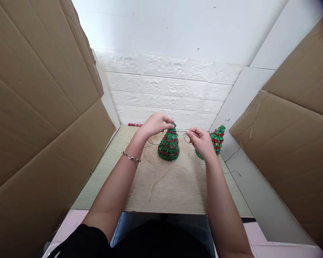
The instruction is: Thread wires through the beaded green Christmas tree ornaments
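Observation:
A green beaded Christmas tree (169, 145) with red bead garlands stands upright at the middle of the table. My left hand (158, 123) is closed at its tip, thumb and fingers pinching around the top. A thin dark green thread (181, 131) runs from the treetop to my right hand (200, 139), which pinches it and has a loop of it hanging by the fingers. Behind my right hand, partly hidden, a second beaded tree (218, 138) has a clear star on top, red garlands and small coloured ornaments.
Loose white and yellow threads (156, 172) lie across the wooden table (167, 200). A red pen-like item (134, 125) rests by the back wall, left. A green thread end (235, 172) lies at the right. Cardboard panels (78, 143) flank both sides; a white brick-pattern wall (164, 86) closes the back.

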`<action>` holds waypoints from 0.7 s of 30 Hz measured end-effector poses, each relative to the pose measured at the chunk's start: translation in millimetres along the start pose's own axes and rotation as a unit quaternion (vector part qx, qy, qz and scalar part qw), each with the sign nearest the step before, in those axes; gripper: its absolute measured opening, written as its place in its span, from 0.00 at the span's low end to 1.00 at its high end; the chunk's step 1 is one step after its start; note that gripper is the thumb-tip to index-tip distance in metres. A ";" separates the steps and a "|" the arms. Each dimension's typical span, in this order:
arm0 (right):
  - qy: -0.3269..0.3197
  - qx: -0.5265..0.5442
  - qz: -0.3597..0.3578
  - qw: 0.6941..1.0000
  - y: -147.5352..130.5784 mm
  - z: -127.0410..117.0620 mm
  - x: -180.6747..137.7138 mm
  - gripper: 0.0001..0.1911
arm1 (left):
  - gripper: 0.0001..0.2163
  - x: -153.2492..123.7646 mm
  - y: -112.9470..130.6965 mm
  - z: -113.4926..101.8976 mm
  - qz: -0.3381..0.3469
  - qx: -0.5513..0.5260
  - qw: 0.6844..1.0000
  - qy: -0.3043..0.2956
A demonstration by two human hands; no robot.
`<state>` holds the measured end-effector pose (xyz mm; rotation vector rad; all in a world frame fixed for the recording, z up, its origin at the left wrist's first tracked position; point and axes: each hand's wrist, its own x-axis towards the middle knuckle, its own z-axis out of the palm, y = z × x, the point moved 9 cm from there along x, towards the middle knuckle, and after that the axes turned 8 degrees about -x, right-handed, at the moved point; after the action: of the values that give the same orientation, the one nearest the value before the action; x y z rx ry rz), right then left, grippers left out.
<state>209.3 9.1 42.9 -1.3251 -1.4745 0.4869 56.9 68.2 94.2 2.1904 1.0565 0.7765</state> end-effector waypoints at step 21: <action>0.064 -0.079 -0.067 0.993 -25.6 12.3 -10.0 0.13 | 0.12 -1.8 3.8 -1.1 0.017 0.015 1.000 0.006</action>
<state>185.0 -3.6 55.4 -1.3442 -1.5065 0.1972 57.1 65.0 97.1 2.2368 1.0462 0.7941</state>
